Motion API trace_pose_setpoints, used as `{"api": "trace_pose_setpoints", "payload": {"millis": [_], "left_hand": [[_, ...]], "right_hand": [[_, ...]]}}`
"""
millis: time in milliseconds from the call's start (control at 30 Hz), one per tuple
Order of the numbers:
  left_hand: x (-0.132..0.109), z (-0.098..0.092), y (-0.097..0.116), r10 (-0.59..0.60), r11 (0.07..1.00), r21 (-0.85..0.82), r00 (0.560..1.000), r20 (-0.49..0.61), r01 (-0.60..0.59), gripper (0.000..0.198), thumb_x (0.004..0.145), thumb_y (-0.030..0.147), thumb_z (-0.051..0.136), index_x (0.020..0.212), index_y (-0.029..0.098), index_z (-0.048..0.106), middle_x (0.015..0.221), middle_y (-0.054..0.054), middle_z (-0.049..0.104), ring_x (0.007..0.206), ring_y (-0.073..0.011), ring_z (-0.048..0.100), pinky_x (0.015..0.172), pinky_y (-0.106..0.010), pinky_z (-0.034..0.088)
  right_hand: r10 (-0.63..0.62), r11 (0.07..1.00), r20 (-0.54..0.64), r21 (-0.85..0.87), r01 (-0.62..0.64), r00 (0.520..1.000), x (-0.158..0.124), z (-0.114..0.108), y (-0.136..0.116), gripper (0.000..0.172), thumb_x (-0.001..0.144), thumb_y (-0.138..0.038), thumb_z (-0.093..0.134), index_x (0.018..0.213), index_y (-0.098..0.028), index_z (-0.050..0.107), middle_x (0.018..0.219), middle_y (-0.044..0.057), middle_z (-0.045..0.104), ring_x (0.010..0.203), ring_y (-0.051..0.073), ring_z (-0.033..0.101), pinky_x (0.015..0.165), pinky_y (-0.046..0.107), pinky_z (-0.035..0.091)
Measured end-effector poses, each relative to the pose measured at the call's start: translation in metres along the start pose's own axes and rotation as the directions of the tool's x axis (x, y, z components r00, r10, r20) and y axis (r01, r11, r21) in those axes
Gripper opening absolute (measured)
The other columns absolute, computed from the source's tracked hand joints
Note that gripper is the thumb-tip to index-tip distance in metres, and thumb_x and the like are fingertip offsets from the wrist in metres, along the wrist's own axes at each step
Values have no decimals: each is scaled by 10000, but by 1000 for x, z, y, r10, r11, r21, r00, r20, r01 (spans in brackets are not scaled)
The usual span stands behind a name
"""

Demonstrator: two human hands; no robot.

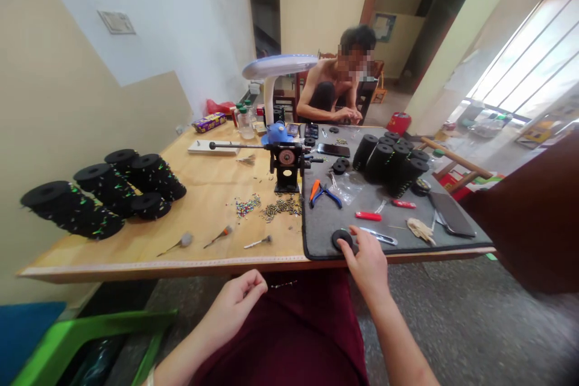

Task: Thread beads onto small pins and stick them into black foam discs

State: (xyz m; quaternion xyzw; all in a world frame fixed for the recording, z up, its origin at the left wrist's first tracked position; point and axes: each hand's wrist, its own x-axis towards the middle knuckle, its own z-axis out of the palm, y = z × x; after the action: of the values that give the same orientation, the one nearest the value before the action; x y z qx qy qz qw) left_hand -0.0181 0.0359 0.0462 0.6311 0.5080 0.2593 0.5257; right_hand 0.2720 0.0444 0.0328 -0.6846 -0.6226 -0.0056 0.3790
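Observation:
Below the table's front edge, my left hand is closed in a pinch on a thin strand with small pale pieces that sticks out to the right over my lap. My right hand rests at the front of the grey mat, thumb and fingers closed on the right side of a round black foam spool with a hole in its middle. A silver utility knife lies just beyond those fingers. Pliers with blue handles and a red-handled tool lie farther back.
Stacked black foam spools stand on the left and the right. A black hand-cranked winder is mid-table, behind piles of small metal pieces and coloured beads. Brushes lie in front. Another person sits opposite.

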Motion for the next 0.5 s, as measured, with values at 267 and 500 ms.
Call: {"api": "trace_pose_setpoints", "payload": {"millis": [267,500], "left_hand": [[-6,8,-53,-40,886,463,995,96,-8,187,798,220,500,669,189,632,668,-24,622,665,-192,565,642,-270,357],[-4,12,-12,142,977,166,988,-56,-131,233,776,260,616,997,226,680,932,-73,683,698,-188,587,706,-299,432]], "right_hand": [[123,990,149,50,-131,981,5,6,12,201,799,-371,609,913,-209,578,807,54,632,776,249,600,713,370,452],[88,385,540,756,-529,837,-5,5,-41,341,765,-454,664,953,-224,495,732,-24,612,624,145,582,588,262,482]]}}
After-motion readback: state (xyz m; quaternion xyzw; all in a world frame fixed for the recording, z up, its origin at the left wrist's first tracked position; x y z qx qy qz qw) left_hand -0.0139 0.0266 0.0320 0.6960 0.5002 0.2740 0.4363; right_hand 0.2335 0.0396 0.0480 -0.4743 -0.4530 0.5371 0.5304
